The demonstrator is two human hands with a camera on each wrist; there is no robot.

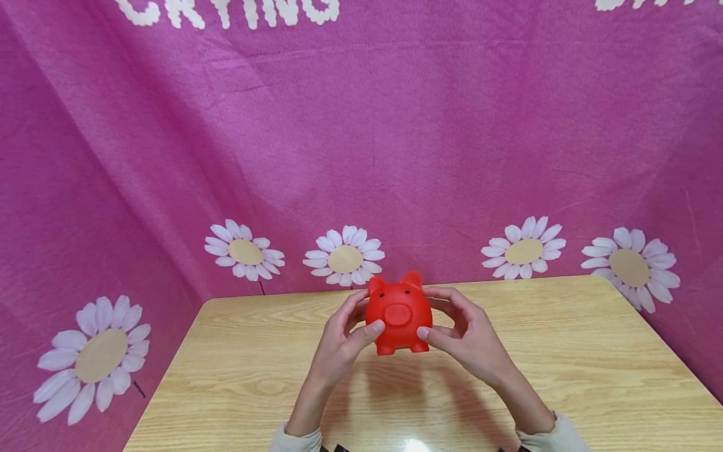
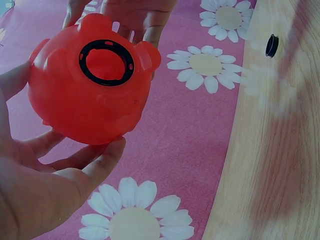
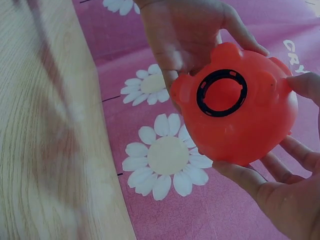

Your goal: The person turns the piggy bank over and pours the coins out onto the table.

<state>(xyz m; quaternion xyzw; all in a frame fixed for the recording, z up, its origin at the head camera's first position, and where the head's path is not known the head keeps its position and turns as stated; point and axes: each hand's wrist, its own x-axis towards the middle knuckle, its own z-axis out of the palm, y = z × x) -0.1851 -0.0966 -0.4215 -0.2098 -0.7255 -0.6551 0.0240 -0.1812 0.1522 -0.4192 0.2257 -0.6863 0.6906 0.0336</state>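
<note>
A red piggy bank (image 1: pixel 398 301) is held up above the table, its snout and eyes facing me in the head view. My left hand (image 1: pixel 339 345) grips its left side, thumb on the front and fingers curled behind. On the opposite side my right hand (image 1: pixel 474 339) grips it the same way. From below, the left wrist view shows a black ring (image 2: pixel 107 63) around an open round hole in the belly. The right wrist view shows this ring (image 3: pixel 221 93) between the stubby feet. A small black plug (image 2: pixel 271 46) lies on the table, hidden from the head view.
The light wood table (image 1: pixel 248 370) reaches back to a magenta cloth (image 1: pixel 429 157) printed with white daisies and lettering. This cloth also hangs along both sides. Shadows of the hands and piggy bank fall on the tabletop. Small dark objects show at the bottom edge (image 1: pixel 341 448).
</note>
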